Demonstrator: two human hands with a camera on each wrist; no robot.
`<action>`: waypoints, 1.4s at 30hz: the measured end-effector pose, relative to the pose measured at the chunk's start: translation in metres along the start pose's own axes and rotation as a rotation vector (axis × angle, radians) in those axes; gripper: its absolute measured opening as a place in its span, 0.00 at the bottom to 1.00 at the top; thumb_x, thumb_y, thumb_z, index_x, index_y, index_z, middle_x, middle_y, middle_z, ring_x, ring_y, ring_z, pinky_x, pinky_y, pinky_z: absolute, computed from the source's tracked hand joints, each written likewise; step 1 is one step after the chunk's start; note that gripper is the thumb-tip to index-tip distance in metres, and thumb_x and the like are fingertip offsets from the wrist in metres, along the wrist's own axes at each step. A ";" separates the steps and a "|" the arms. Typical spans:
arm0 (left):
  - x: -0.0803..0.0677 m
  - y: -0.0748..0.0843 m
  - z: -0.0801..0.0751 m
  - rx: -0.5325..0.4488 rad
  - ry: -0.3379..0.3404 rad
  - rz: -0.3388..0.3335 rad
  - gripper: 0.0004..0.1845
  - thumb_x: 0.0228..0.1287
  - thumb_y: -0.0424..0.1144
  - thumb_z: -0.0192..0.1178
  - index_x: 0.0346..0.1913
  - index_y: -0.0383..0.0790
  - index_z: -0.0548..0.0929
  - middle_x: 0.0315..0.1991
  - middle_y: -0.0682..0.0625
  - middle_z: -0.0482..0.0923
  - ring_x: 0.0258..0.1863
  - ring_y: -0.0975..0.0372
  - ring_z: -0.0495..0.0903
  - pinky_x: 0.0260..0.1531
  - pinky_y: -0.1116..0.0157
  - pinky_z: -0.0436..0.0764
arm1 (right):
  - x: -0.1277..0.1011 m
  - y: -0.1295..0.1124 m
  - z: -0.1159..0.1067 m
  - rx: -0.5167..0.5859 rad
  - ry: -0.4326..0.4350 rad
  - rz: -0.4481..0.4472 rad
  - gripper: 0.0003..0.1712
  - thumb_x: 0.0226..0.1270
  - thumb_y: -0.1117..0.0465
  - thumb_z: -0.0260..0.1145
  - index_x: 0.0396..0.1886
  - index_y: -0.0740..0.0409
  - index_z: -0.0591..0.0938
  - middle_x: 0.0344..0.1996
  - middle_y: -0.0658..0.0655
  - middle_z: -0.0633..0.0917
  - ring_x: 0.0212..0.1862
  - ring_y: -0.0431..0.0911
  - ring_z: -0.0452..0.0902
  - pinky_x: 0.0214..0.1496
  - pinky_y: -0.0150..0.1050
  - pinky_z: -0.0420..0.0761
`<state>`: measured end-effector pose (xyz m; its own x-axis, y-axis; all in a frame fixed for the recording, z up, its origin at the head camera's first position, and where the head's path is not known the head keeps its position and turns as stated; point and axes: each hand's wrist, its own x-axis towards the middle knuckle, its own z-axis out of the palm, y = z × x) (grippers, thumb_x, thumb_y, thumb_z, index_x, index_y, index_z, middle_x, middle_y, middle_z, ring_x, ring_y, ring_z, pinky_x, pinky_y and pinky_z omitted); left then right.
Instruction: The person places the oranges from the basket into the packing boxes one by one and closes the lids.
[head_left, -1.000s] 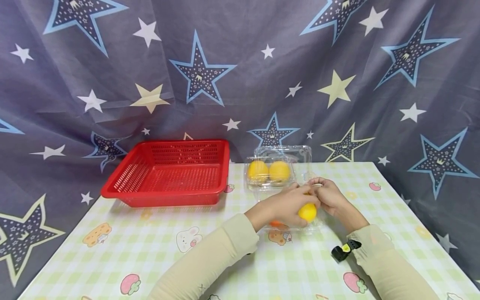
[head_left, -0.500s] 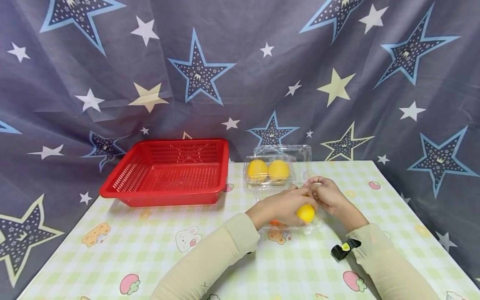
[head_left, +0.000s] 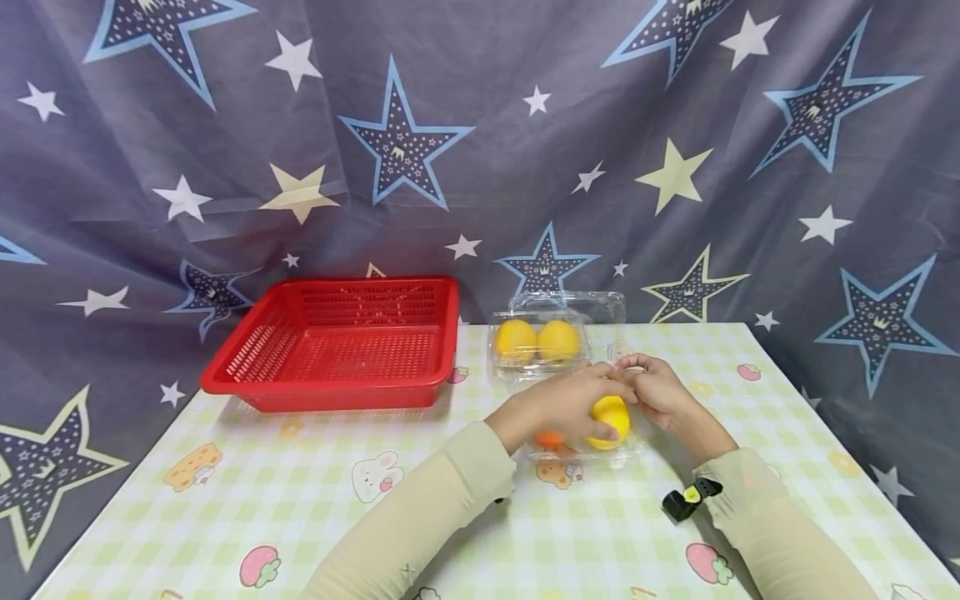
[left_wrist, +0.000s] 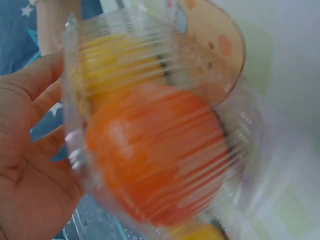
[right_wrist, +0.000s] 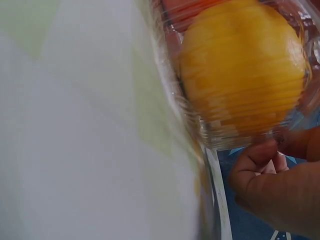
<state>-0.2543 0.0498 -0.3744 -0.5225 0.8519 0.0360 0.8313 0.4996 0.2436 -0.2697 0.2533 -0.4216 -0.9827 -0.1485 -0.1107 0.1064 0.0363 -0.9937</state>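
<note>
**A:** What are the fingers doing?

**B:** The left hand (head_left: pixel 566 404) curls its fingers over a small clear plastic box (head_left: pixel 600 446) and grips it. The right hand (head_left: pixel 658 390) pinches the box's far edge with bent fingers. The box sits on the table, close to the person, right between both hands.

**A:** What's in it?

**B:** 1 round yellow fruit (head_left: pixel 609 419) and 1 orange fruit (head_left: pixel 550 439). Both are inside the box, and I think none has come out yet.

**A:** So how far along is it?

**B:** Near the start, I'd say. The red plastic basket (head_left: pixel 341 392) has nothing in it. A second clear box (head_left: pixel 600 321) behind the hands holds 2 yellow fruits (head_left: pixel 537 340).

**A:** And around that?

**B:** A table with a green checked cartoon cloth (head_left: pixel 300 500), and a grey curtain with stars (head_left: pixel 480 150) behind.
</note>
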 end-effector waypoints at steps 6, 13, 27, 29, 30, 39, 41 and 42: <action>-0.006 -0.012 -0.011 -0.049 0.085 -0.039 0.25 0.67 0.46 0.69 0.67 0.52 0.81 0.63 0.54 0.74 0.63 0.60 0.71 0.67 0.63 0.70 | 0.001 0.000 0.001 -0.023 0.013 0.020 0.07 0.79 0.66 0.55 0.50 0.64 0.70 0.34 0.52 0.82 0.28 0.39 0.71 0.32 0.32 0.73; -0.014 -0.028 -0.025 -0.033 0.242 -0.105 0.23 0.67 0.44 0.68 0.64 0.49 0.82 0.61 0.52 0.75 0.61 0.57 0.72 0.64 0.60 0.74 | 0.002 0.000 0.001 0.010 0.011 0.023 0.09 0.80 0.64 0.57 0.49 0.66 0.71 0.36 0.53 0.86 0.34 0.39 0.79 0.34 0.31 0.75; -0.031 -0.046 -0.060 0.002 0.746 -0.240 0.20 0.66 0.37 0.66 0.60 0.45 0.83 0.56 0.49 0.77 0.54 0.54 0.71 0.54 0.61 0.78 | 0.001 -0.001 0.003 0.009 0.029 0.021 0.09 0.79 0.64 0.59 0.48 0.66 0.71 0.37 0.53 0.85 0.35 0.39 0.80 0.32 0.30 0.75; -0.032 -0.049 -0.062 0.000 0.754 -0.295 0.22 0.66 0.38 0.66 0.63 0.45 0.81 0.58 0.47 0.75 0.56 0.53 0.69 0.55 0.60 0.77 | 0.001 -0.001 0.002 0.009 0.027 0.023 0.08 0.79 0.64 0.58 0.48 0.65 0.71 0.37 0.53 0.85 0.35 0.39 0.80 0.32 0.30 0.75; -0.032 -0.051 -0.062 -0.008 0.750 -0.319 0.23 0.66 0.38 0.65 0.64 0.44 0.80 0.59 0.47 0.75 0.57 0.52 0.68 0.56 0.59 0.76 | 0.001 -0.001 0.002 0.011 0.025 0.024 0.08 0.80 0.64 0.58 0.48 0.65 0.70 0.37 0.53 0.85 0.35 0.39 0.80 0.32 0.31 0.75; -0.030 -0.067 -0.054 -0.127 0.709 -0.459 0.26 0.72 0.38 0.61 0.71 0.41 0.75 0.64 0.42 0.72 0.58 0.49 0.67 0.60 0.55 0.73 | 0.002 -0.001 0.002 0.016 0.027 0.016 0.08 0.79 0.65 0.59 0.48 0.66 0.71 0.36 0.53 0.85 0.33 0.39 0.79 0.32 0.30 0.75; -0.030 -0.070 -0.052 -0.139 0.713 -0.468 0.23 0.73 0.37 0.59 0.69 0.40 0.76 0.62 0.42 0.74 0.58 0.49 0.69 0.60 0.55 0.73 | 0.003 0.000 0.002 0.016 0.025 0.016 0.08 0.79 0.65 0.59 0.47 0.66 0.72 0.36 0.53 0.85 0.33 0.39 0.79 0.31 0.30 0.75; -0.031 -0.071 -0.051 -0.143 0.720 -0.470 0.22 0.74 0.36 0.59 0.68 0.40 0.77 0.62 0.42 0.74 0.58 0.49 0.70 0.61 0.55 0.73 | 0.003 0.000 0.002 0.016 0.024 0.016 0.07 0.79 0.65 0.59 0.47 0.66 0.71 0.36 0.53 0.85 0.33 0.39 0.79 0.32 0.30 0.75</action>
<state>-0.3072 -0.0200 -0.3431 -0.8382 0.2314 0.4938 0.4930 0.7086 0.5047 -0.2719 0.2505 -0.4216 -0.9842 -0.1240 -0.1261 0.1243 0.0223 -0.9920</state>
